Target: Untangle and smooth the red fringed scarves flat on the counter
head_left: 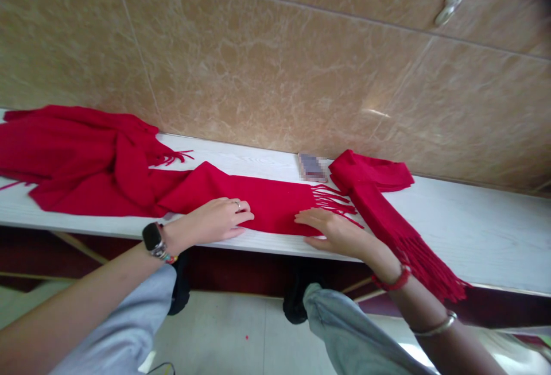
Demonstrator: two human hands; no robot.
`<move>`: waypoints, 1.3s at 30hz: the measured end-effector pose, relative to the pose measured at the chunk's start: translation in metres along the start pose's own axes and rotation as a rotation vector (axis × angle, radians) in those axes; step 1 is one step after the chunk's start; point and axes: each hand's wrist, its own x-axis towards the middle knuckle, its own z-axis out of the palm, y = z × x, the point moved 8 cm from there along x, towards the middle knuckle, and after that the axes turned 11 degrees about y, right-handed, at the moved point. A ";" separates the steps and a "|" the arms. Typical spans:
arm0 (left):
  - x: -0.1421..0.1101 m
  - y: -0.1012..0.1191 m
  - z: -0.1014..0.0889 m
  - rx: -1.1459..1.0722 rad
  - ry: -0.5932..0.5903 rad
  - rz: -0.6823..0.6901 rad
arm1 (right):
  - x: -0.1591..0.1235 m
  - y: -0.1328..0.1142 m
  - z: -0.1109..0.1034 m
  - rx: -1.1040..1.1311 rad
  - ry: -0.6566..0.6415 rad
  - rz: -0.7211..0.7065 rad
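A red fringed scarf [262, 200] lies stretched along a white bench [473, 231] against a tiled wall. My left hand [217, 220] rests on the scarf's near edge with its fingers curled under, pressing the cloth; a ring shows on one finger and a watch on the wrist. My right hand [333, 228] lies flat and open on the scarf's fringed end, fingers pointing left. A second red scarf [383, 208] lies to the right, its fringe hanging over the bench's front edge beside my right forearm. More red scarves [73, 162] are heaped at the left.
A small blurred object [312, 167], perhaps a phone, lies at the back of the bench by the wall. A brown marbled tile wall [275, 65] rises behind. Below the bench are my knees in light trousers and dark shoes on a pale floor.
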 end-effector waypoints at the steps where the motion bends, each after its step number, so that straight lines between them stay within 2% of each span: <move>1: 0.003 0.005 0.002 0.014 0.001 0.025 | 0.005 -0.008 0.002 -0.023 -0.004 -0.026; 4: 0.010 0.011 0.006 0.016 -0.009 0.060 | 0.017 -0.023 0.012 -0.099 -0.040 -0.083; 7: 0.014 0.008 0.006 -0.026 -0.011 0.023 | 0.022 -0.021 0.019 -0.139 -0.021 -0.078; 13: 0.021 -0.004 0.018 -0.123 0.056 -0.215 | 0.026 -0.001 0.020 -0.077 0.114 0.103; 18: 0.023 -0.009 0.020 -0.159 0.146 -0.331 | 0.040 -0.009 0.025 -0.095 0.097 0.098; 21: 0.024 -0.008 0.013 -0.134 0.170 -0.312 | 0.046 -0.008 0.028 -0.113 0.076 0.128; 26: 0.025 -0.002 0.002 -0.032 0.190 -0.207 | 0.047 -0.001 0.024 -0.081 0.105 0.232; 32: 0.025 -0.001 0.000 -0.025 0.223 -0.207 | 0.047 -0.006 0.016 -0.099 0.155 0.220; 39: 0.023 0.014 0.006 0.058 0.212 -0.042 | 0.043 -0.005 0.018 -0.104 0.151 0.145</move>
